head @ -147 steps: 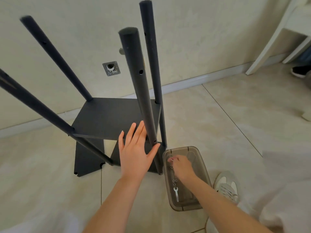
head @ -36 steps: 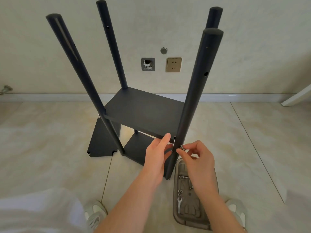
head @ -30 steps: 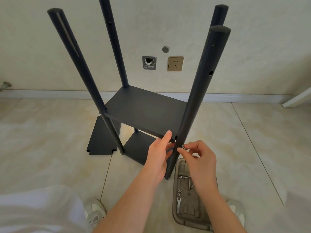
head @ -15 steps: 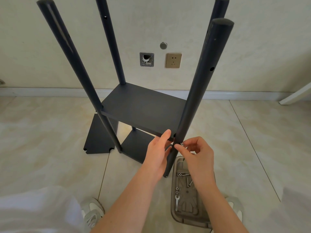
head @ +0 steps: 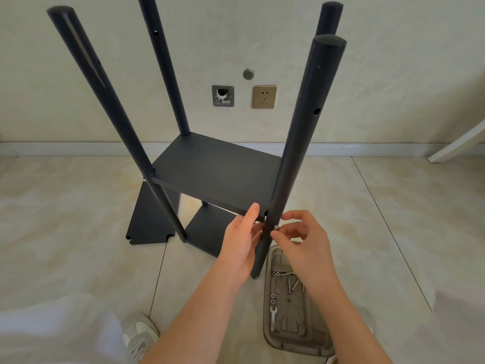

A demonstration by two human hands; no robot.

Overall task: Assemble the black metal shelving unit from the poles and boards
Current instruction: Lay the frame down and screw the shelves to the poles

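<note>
The black shelving unit stands on the tiled floor with several poles rising around a black shelf board (head: 215, 177); a lower board (head: 207, 229) sits under it. My left hand (head: 241, 240) holds the shelf board's near corner beside the near right pole (head: 299, 143), its fingers under the board's edge. My right hand (head: 301, 240) pinches a small silver screw (head: 276, 227) against that pole at the board's height.
A loose black board (head: 149, 222) lies on the floor at the left behind the unit. A clear plastic tray (head: 291, 342) by the pole's foot holds screws, washers and a small wrench (head: 273, 315). Wall sockets sit behind; my shoe (head: 139, 337) shows below.
Earlier my right hand was in the tray and my left hand was flat on the pole. Now the right hand holds a screw at the pole. Over the last second both hands barely moved.
</note>
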